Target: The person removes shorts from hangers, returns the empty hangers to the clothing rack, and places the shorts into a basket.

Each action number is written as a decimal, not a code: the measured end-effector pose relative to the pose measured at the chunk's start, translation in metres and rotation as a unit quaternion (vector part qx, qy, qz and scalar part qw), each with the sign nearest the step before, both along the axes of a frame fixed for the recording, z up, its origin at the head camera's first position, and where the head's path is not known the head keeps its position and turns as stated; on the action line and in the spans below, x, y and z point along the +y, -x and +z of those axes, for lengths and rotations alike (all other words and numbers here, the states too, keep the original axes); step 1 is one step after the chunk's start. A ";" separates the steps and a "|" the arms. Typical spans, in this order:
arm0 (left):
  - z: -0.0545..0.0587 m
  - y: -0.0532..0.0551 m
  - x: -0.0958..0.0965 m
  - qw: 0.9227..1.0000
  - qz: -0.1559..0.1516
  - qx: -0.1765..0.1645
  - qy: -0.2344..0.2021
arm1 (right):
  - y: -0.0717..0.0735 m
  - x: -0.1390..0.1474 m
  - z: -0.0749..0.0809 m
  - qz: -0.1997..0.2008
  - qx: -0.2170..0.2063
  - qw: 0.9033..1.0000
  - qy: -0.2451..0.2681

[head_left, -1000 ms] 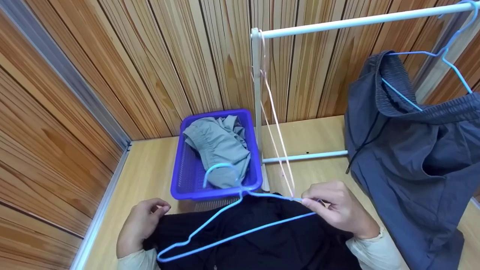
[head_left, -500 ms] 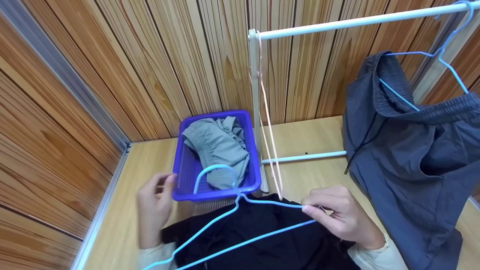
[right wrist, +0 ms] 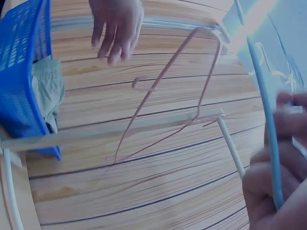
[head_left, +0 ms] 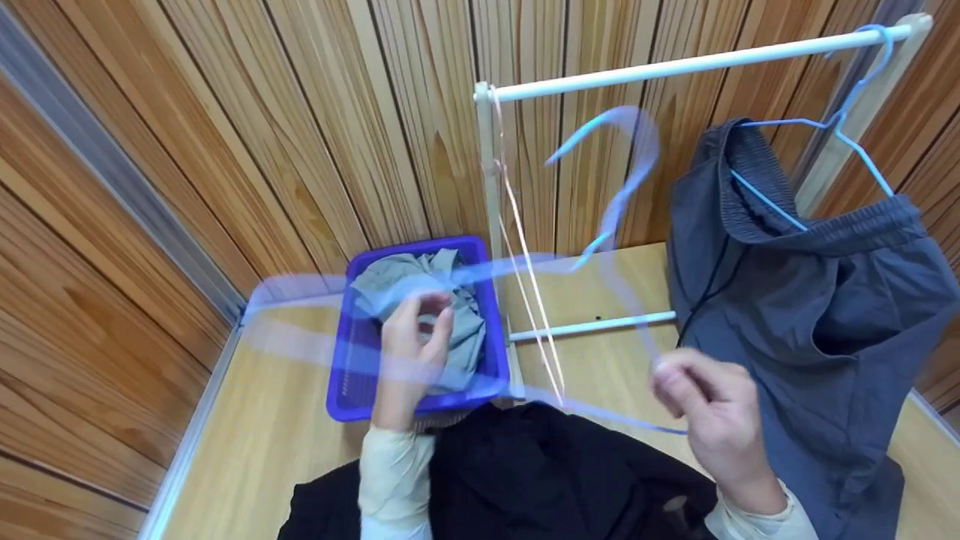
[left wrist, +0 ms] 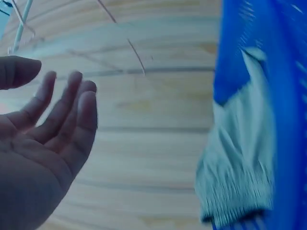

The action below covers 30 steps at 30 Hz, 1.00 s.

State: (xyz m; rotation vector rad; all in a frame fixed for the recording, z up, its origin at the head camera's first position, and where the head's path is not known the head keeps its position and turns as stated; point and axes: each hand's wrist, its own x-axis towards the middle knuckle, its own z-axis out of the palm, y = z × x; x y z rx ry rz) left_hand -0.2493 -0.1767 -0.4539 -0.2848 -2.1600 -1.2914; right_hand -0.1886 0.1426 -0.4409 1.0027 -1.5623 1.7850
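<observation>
My right hand (head_left: 712, 412) grips one end of a light-blue clothes hanger (right wrist: 268, 120), raised and blurred by motion in the head view. Its hook points up toward the rack. Over the purple-blue basket (head_left: 337, 375) my left hand (head_left: 409, 337) is lifted, thumb and fingers apart and loosely bent. Nothing lies between those fingers (left wrist: 86, 112) in the left wrist view. A crumpled grey-green garment with an elastic waistband (left wrist: 240, 158) sits in the basket. Below both hands a black garment (head_left: 540, 480) is spread out, partly covered by the left sleeve.
A white rack bar (head_left: 675, 67) runs across the back right. Dark grey drawstring trousers (head_left: 780, 315) hang from it on another blue hanger (head_left: 862, 154). A pink hanger (right wrist: 158, 81) dangles at the rack's left post (head_left: 491, 202). Wood-panelled walls (head_left: 300, 150) close the corner.
The light-blue hanger has swung up off the black garment, its hook now up and right. My left hand has moved right and up, over the basket. The head view has shifted slightly.
</observation>
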 end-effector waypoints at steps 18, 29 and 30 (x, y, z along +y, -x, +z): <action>0.024 0.085 0.040 0.996 -0.056 -0.034 -0.057 | 0.023 0.017 0.001 -0.182 -0.120 0.959 0.180; 0.025 0.115 0.048 0.991 -0.058 -0.027 -0.117 | 0.033 0.040 -0.008 -0.366 -0.119 0.918 0.097; 0.026 0.118 0.047 0.990 -0.061 -0.027 -0.128 | 0.033 0.041 -0.009 -0.380 -0.118 0.913 0.087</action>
